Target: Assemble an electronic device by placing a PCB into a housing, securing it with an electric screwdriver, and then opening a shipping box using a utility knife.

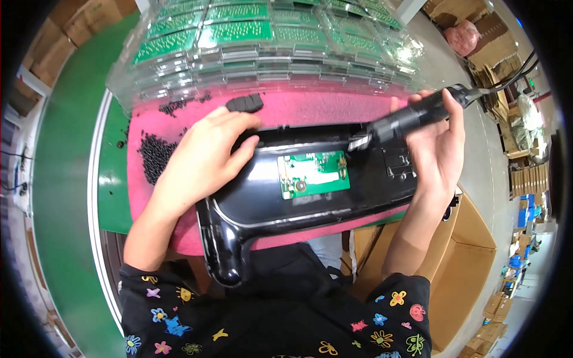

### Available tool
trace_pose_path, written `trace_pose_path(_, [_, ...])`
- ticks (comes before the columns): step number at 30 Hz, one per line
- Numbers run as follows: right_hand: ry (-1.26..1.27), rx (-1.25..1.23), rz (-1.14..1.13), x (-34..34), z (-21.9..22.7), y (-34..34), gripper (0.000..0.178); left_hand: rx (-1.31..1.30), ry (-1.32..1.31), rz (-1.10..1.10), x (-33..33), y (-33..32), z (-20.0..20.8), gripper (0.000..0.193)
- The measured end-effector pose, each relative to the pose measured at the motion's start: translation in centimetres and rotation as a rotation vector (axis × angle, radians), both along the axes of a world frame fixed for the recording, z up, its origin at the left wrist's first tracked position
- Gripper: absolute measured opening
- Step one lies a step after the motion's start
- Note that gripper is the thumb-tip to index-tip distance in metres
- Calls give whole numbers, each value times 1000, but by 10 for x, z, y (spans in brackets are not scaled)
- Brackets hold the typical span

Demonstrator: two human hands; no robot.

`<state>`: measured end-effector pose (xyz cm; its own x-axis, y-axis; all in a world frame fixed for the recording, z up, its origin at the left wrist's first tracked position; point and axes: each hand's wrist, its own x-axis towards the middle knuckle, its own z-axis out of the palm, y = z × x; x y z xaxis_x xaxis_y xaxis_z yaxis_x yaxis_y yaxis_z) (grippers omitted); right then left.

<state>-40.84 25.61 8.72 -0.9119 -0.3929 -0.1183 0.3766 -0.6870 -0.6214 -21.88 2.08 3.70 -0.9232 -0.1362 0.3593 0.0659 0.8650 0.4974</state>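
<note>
Leftmost, on the green worktop (pixel 71 179), a pink mat (pixel 340 106) bears a heap of small black parts (pixel 156 156) by its left edge; from my remote station I cannot make out their shape. Just right of the heap, the left hand (pixel 206 146) lies over the upper left corner of the black housing (pixel 256 203), hiding it; thumb and forefinger stand slightly apart at the rim, and I cannot tell whether they pinch it. A black block (pixel 245 103) rests beyond these fingers. The housing's handle (pixel 224 256) projects past the mat's near edge. Within the housing, left of its middle, lies the green circuit board (pixel 314 173), long axis crosswise, its right end slightly raised in view; glare washes out its centre. The left thumb is the nearer to it, but I judge the governing relation to be on the other side: the black powered driver (pixel 406 119), wrapped by the closed fingers of the right hand (pixel 439 152), slopes down leftward, its tip just beside the board's upper right corner. Motion blurs that tip, so contact is uncertain to me. Small metal fittings (pixel 406 175) lie below the driver; the right wrist masks the housing's far right end.
</note>
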Motion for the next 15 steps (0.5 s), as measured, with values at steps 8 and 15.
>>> trace_pose_path(8, [630, 397, -308, 67, -28, 51, 55, -4, -134, -65, 5, 15, 2, 19])
trace_pose_path(15, [895, 1410, -1269, 89, -137, 174, 28, -8, -251, -72, -12, 23, 8, 21])
